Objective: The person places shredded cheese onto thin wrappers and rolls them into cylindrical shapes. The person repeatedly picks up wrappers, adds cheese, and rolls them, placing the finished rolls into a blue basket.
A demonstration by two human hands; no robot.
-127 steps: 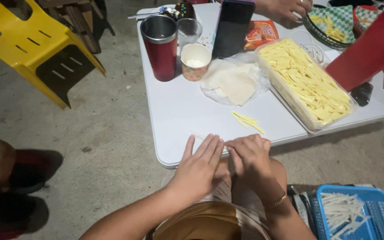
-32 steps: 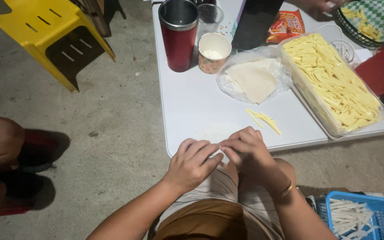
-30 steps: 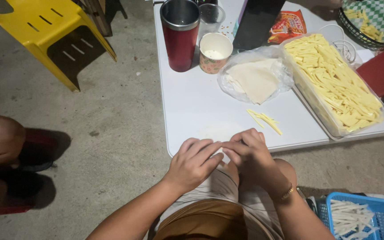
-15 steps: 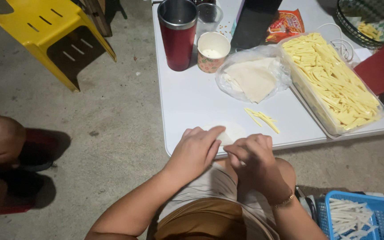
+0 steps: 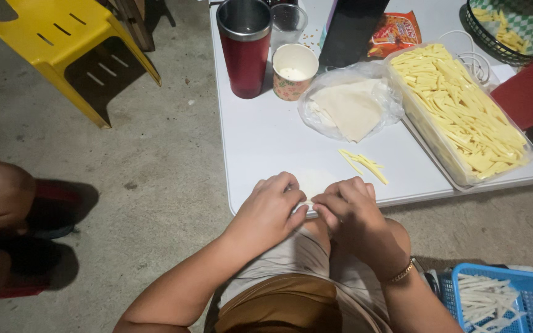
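I am looking down at two hands working at the near edge of a white table (image 5: 260,139). My left hand (image 5: 271,211) and my right hand (image 5: 348,213) are sitting side by side, almost touching, and both are pressing down on a thin pale wrapper (image 5: 311,184) that is lying flat at the table's edge. The fingers of both hands are curled in and squeezing the near edge of the wrapper (I cannot tell what is tucked inside, because the fingers are hiding it). So I am judging this to be the rolling step: the hands are folding the wrapper's edge over and starting to roll it away from the body.

Just past the wrapper, a few yellow sticks (image 5: 363,164) are lying loose on the table. Farther back, a clear bag of more wrappers (image 5: 348,108) is sitting open, and beside it a long clear tub (image 5: 461,114) is holding lots of yellow sticks. A red metal cup (image 5: 245,46) and a small paper cup (image 5: 295,69) are standing near the far side. Down by my right side, a blue basket (image 5: 528,296) is holding pale rolled pieces.

I am thinking the next push needs both hands moving together, gently, keeping the roll tight and even so the thin wrapper is not tearing.
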